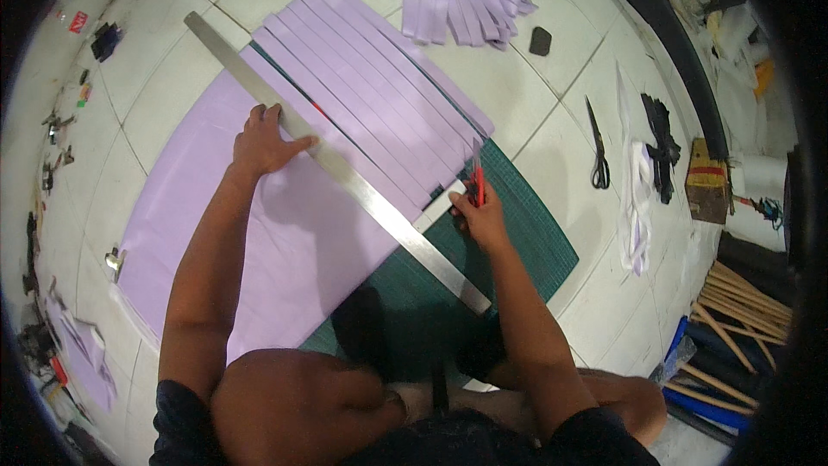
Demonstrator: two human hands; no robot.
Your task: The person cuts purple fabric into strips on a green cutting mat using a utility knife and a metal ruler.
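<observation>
A long metal ruler (379, 205) lies diagonally across a lilac sheet of fabric (267, 242), its near end over a dark green cutting mat (530, 224). My left hand (260, 145) rests on the ruler's left edge and the sheet, fingers and thumb spread, pressing down. Several parallel cuts divide the sheet into lilac strips (371, 78) right of the ruler. In my right hand (483, 214) is a red utility knife (479, 185), held closed in the fingers, its tip by the strips' near right corner. A small white piece (444, 202) lies beside that hand.
Cut lilac strips (457, 0) are heaped on the tiled floor at the top. Black scissors (598, 147), a small dark block (540, 40), black scraps (660, 147) and white strips (636, 207) lie rightward. Wooden sticks (746, 306) are stacked at the far right.
</observation>
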